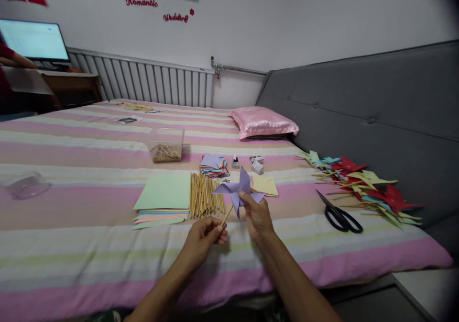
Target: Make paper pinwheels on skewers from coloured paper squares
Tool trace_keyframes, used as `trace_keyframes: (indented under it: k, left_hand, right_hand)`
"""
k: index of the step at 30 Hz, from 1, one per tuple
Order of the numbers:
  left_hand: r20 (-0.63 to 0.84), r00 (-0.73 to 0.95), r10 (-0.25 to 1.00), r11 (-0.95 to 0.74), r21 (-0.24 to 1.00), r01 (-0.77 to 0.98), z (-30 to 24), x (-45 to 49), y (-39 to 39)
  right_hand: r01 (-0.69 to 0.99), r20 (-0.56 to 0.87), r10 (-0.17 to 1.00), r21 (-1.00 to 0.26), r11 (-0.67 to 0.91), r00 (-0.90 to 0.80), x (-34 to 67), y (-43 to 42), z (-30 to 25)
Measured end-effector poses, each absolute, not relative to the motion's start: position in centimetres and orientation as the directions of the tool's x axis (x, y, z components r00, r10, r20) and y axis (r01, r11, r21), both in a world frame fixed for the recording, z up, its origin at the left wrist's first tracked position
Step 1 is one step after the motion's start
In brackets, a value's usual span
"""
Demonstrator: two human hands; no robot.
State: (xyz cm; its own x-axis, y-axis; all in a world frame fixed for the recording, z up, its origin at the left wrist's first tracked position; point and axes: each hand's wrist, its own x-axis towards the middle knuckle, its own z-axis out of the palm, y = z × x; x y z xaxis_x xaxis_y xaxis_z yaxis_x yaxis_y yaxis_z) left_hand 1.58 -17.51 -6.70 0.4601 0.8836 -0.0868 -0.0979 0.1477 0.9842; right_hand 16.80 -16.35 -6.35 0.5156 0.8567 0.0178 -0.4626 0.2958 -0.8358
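A purple paper pinwheel [239, 188] is held up over the striped bed [71, 245]. My right hand [257, 216] pinches the pinwheel at its centre from behind. My left hand [206, 233] is closed on the lower end of its thin wooden stick [227, 214]. Just beyond my hands lie a bundle of wooden sticks [205, 195] and a stack of coloured paper sheets [163, 200], green on top.
Black scissors [340, 215] and a pile of finished pinwheels [362, 183] lie at the right by the grey headboard [376, 106]. Farther back are a clear box of sticks [165, 145], folded papers [213, 165], a yellow sheet [264, 185], a pink pillow [263, 121]. A clear lid [25, 184] sits far left.
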Motion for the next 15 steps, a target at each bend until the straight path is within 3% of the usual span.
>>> trace_keyframes:
  k: [10,15]
  left_hand:
    - [-0.112,0.416,0.902,0.169,0.98,-0.101,-6.1,1.0,-17.2]
    - [-0.131,0.36,0.924,0.178,0.979,-0.1,-5.6,0.6,-17.3]
  right_hand:
    - [-0.491,-0.006,0.9,-0.84,0.232,0.436,17.4,-16.7,-5.5]
    - [-0.464,-0.022,0.85,-0.845,0.265,0.526,18.5,-16.6,-5.4]
